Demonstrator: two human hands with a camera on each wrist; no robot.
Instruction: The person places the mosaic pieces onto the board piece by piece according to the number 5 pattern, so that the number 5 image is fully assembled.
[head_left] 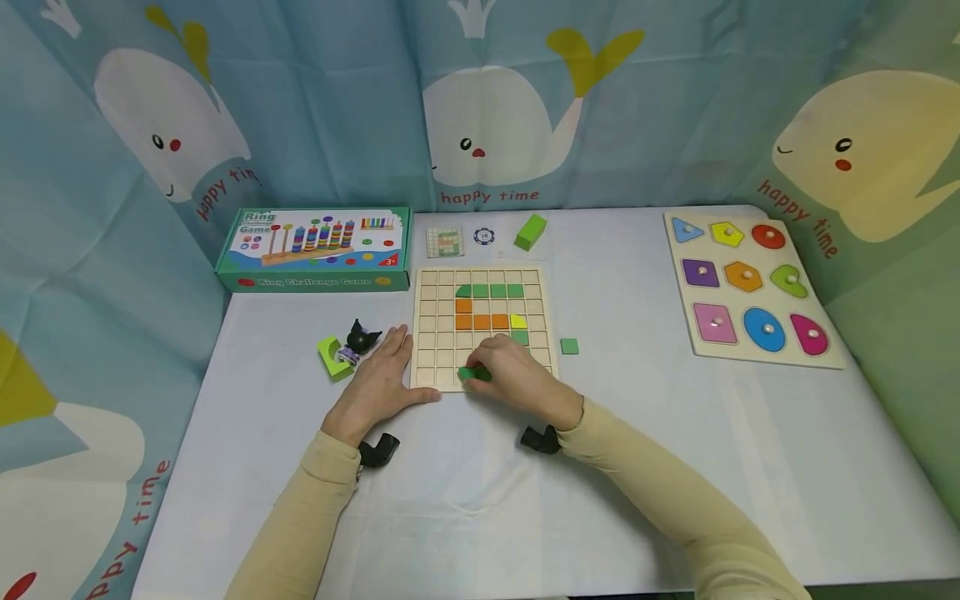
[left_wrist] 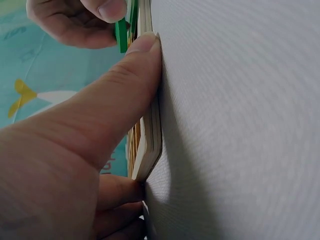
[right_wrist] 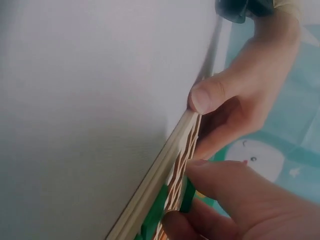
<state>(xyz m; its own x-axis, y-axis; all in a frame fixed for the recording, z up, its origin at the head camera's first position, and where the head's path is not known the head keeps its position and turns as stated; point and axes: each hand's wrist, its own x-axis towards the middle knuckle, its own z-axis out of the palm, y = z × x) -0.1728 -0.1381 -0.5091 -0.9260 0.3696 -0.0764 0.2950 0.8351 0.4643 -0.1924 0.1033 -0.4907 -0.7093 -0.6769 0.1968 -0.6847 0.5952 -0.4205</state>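
Note:
The pale wooden grid board [head_left: 438,333] lies flat on the table, with several green squares [head_left: 497,291], orange squares [head_left: 482,322] and a yellow piece [head_left: 517,321] set in its cells. My left hand [head_left: 382,375] rests at the board's left near corner, fingers stretched along the left side and thumb touching the near edge. Over the board's near rows, my right hand [head_left: 517,375] pinches a small green tile [right_wrist: 188,196] between thumb and finger. That thumb and tile also show in the left wrist view. The right hand covers part of the lower cells.
One loose green square [head_left: 569,346] lies right of the board. To the left are a light-green arch block [head_left: 333,360] and a small black-headed figure [head_left: 362,337]. Behind stand a game box [head_left: 315,250], a pattern card [head_left: 446,242], a chip [head_left: 483,237] and a green block [head_left: 531,232]. A knobbed shape puzzle [head_left: 750,325] lies right.

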